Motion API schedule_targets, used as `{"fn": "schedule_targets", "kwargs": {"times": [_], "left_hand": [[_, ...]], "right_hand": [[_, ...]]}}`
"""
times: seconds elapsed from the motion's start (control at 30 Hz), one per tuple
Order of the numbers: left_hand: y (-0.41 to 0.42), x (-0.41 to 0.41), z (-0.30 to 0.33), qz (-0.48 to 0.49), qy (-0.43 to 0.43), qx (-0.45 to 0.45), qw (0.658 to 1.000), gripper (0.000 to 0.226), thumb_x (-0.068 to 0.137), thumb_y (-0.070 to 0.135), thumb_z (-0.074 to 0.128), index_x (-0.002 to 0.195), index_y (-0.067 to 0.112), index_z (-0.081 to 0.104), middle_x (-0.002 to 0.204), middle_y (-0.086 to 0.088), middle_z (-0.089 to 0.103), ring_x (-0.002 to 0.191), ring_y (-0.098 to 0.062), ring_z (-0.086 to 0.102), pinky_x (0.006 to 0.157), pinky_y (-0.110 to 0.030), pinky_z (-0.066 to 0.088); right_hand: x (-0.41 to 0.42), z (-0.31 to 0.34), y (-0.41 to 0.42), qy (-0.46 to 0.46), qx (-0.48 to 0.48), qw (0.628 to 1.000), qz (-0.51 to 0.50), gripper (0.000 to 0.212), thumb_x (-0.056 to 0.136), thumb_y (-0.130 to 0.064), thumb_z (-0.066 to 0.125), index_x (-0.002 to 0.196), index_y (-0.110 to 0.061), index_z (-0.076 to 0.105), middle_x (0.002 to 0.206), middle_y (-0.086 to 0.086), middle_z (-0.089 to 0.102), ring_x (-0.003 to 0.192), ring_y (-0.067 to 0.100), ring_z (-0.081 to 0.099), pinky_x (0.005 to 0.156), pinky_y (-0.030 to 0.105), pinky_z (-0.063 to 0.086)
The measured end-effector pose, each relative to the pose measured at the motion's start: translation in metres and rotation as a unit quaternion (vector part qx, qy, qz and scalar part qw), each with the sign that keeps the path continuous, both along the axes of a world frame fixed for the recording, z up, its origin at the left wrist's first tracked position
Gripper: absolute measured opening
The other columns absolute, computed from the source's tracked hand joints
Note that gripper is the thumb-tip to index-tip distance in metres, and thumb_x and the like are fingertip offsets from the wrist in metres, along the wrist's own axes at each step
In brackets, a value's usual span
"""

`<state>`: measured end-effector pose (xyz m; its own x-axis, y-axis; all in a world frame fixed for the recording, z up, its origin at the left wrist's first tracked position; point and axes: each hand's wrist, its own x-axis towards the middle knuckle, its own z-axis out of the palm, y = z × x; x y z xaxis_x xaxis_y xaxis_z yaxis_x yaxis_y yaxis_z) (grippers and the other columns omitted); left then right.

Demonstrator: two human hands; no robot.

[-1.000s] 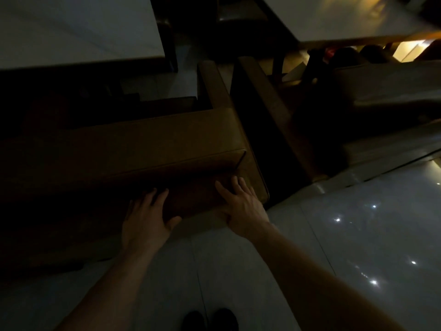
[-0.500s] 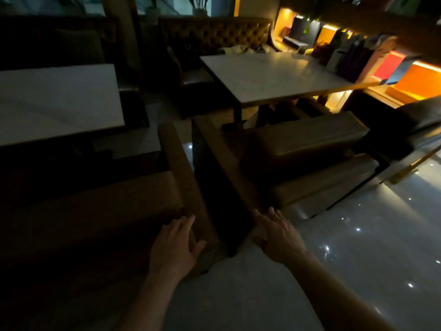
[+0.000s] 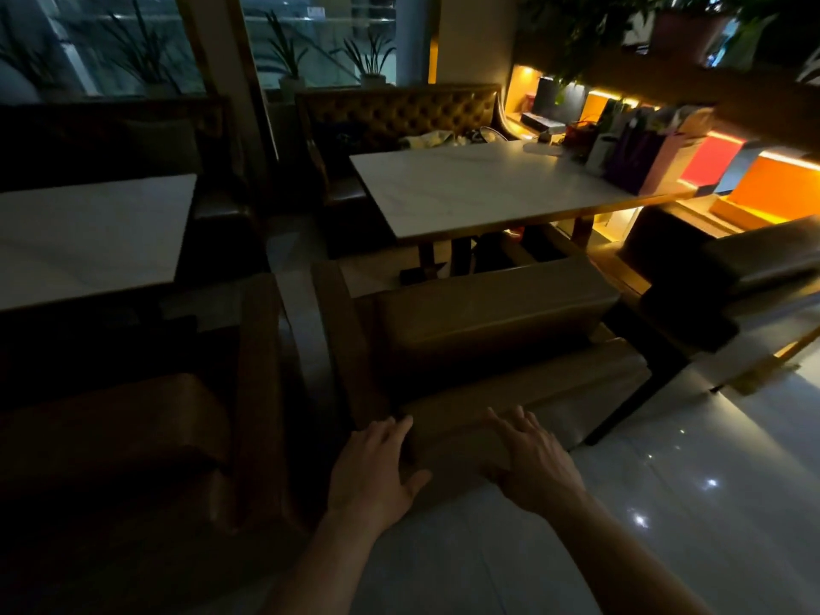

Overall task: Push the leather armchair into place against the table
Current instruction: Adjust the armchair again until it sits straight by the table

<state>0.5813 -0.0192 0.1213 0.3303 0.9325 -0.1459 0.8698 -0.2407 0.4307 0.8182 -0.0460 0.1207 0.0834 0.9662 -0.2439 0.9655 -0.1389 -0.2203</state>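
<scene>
A brown leather armchair (image 3: 488,317) stands in front of me with its back toward me, facing a white marble-topped table (image 3: 479,188). The seat front sits near the table's edge, and the table's dark legs show past it. My left hand (image 3: 377,472) is spread at the left end of the chair's backrest top. My right hand (image 3: 532,463) is spread over the same backrest further right. Both hands have fingers apart and hold nothing; whether the palms press on the leather is unclear in the dim light.
A second brown armchair (image 3: 133,428) stands close on the left at another white table (image 3: 88,233). A tufted bench (image 3: 399,113) is behind the far table. A dark chair (image 3: 732,277) sits to the right. Lit shelves (image 3: 710,162) and glossy floor tiles (image 3: 665,503) lie right.
My view has swung from the left armchair to the right one. Both hands left the first chair's back and moved right onto the second chair's backrest.
</scene>
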Motion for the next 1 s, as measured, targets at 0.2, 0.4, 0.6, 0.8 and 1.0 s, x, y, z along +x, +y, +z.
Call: {"fn": "schedule_targets", "kwargs": {"times": [0.2, 0.4, 0.6, 0.8, 1.0], "left_hand": [[0.046, 0.067, -0.033, -0.011, 0.014, -0.016, 1.000, 0.091, 0.081, 0.067, 0.060, 0.153, 0.038, 0.012, 0.161, 0.007, 0.016, 0.146, -0.018, 0.015, 0.118, -0.040, 0.020], [0.114, 0.120, -0.069, -0.017, 0.023, -0.042, 0.999, 0.099, 0.077, 0.068, 0.064, 0.152, 0.038, 0.008, 0.162, 0.005, 0.012, 0.147, -0.021, 0.011, 0.119, -0.044, 0.014], [0.151, 0.154, -0.101, -0.011, 0.058, -0.053, 0.997, 0.110, 0.067, 0.076, 0.066, 0.153, 0.038, 0.007, 0.162, 0.003, 0.012, 0.147, -0.021, 0.011, 0.120, -0.045, 0.011], [0.168, 0.190, -0.124, 0.006, 0.099, -0.068, 0.993, 0.124, 0.061, 0.074, 0.072, 0.154, 0.032, 0.003, 0.162, 0.003, 0.010, 0.148, -0.021, 0.008, 0.121, -0.041, 0.005], [0.175, 0.210, -0.136, 0.041, 0.107, -0.080, 0.990, 0.122, 0.062, 0.072, 0.074, 0.154, 0.033, 0.004, 0.162, 0.004, 0.013, 0.147, -0.021, 0.010, 0.119, -0.040, 0.005]], "right_hand": [[0.073, -0.024, 0.037, -0.027, -0.025, 0.999, 0.002, 0.099, 0.084, -0.065, 0.063, 0.157, -0.039, 0.002, 0.166, 0.011, 0.009, 0.153, 0.031, 0.008, 0.120, 0.046, 0.020], [0.126, -0.044, 0.099, -0.046, -0.090, 0.995, 0.017, 0.099, 0.085, -0.061, 0.064, 0.157, -0.037, -0.001, 0.166, 0.013, 0.000, 0.153, 0.032, 0.001, 0.121, 0.049, 0.012], [0.155, -0.074, 0.154, -0.028, -0.099, 0.993, 0.065, 0.103, 0.083, -0.057, 0.070, 0.156, -0.039, 0.001, 0.167, 0.010, 0.000, 0.153, 0.030, -0.001, 0.123, 0.050, 0.012], [0.196, -0.111, 0.197, -0.060, -0.133, 0.983, 0.110, 0.121, 0.072, -0.064, 0.075, 0.153, -0.043, -0.013, 0.164, 0.009, -0.018, 0.148, 0.035, -0.024, 0.118, 0.067, -0.001], [0.226, -0.130, 0.226, -0.043, -0.170, 0.974, 0.140, 0.126, 0.067, -0.071, 0.074, 0.153, -0.046, -0.014, 0.165, 0.008, -0.016, 0.148, 0.037, -0.022, 0.113, 0.074, 0.000]]}}
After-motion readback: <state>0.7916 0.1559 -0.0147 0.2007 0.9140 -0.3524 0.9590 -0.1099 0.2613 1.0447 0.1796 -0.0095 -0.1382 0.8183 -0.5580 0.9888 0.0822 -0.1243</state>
